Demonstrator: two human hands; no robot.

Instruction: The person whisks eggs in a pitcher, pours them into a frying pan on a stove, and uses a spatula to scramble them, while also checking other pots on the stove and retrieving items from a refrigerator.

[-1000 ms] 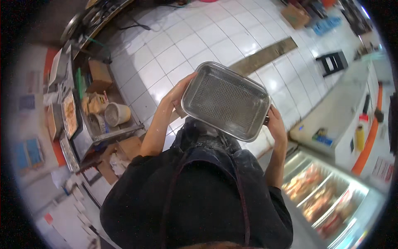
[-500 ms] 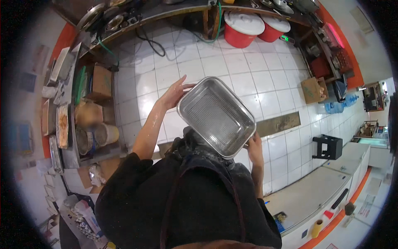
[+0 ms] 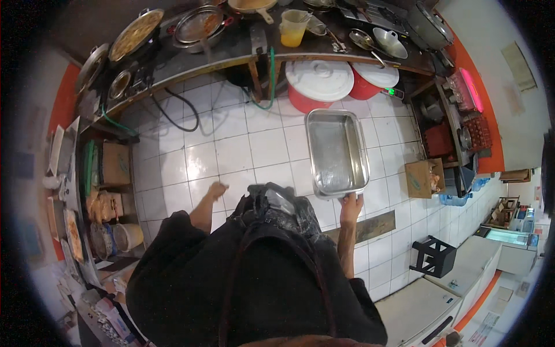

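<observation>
A rectangular steel tray hangs over the white tiled floor, empty inside. My right hand grips its near short edge and carries it alone. My left hand is off the tray, down at my left side with the fingers curled and nothing in them. My black top and apron fill the lower middle of the view.
A dark counter runs across the top with pans, strainers and a jug of orange liquid. Two red tubs with white lids stand under it. Shelves line the left; a cardboard box and black stool sit right.
My left hand has let go of the tray and dropped to my side. The tray is now held by the right hand only, and I have turned toward the counter.
</observation>
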